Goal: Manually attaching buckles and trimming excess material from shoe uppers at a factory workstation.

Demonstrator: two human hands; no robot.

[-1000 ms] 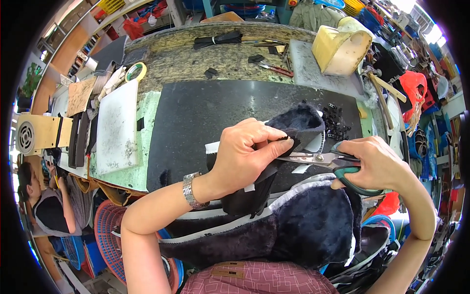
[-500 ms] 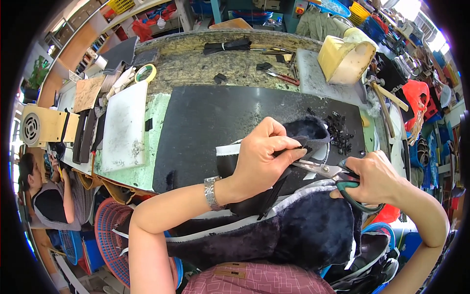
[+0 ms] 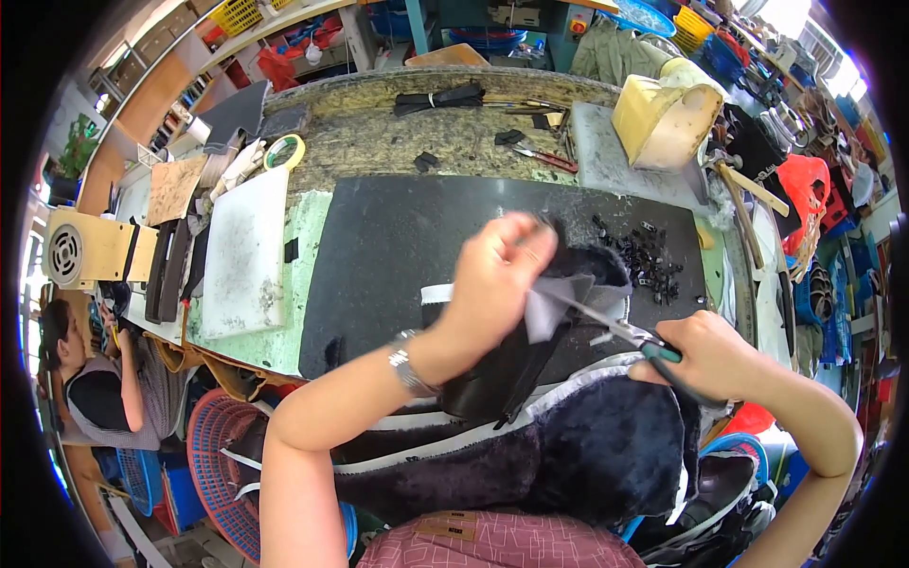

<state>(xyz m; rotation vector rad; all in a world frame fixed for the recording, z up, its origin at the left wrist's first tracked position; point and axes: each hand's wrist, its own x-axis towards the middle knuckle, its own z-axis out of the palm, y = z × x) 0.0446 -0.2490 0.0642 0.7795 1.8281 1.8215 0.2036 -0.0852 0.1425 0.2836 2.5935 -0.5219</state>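
Observation:
My right hand [image 3: 705, 355] grips a pair of scissors [image 3: 630, 331] with green-and-black handles, blades pointing up-left. The blade tips lie against a thin grey fabric flap [image 3: 547, 308] on a black piece [image 3: 507, 374] with dark fur lining [image 3: 597, 263], which looks like a boot upper. My left hand [image 3: 502, 270] is raised just above that flap, blurred by motion, fingers curled together. A small dark bit shows at its fingertips, too smeared to identify. Across my lap lies a dark furry piece [image 3: 606, 440] with a white edge.
Small black clips or fittings [image 3: 653, 260] are heaped on the black mat [image 3: 407, 227]. White boards [image 3: 244, 246], a tape roll [image 3: 284, 151], red-handled pliers [image 3: 549, 158] and a cut yellow container [image 3: 663, 123] stand around. A red basket [image 3: 213, 464] is at lower left; another person [image 3: 114, 379] sits beyond.
My left hand has moved up and away from the scissor tips, off the fabric. The grey flap now stands spread out by the blades. My right hand has shifted slightly downward.

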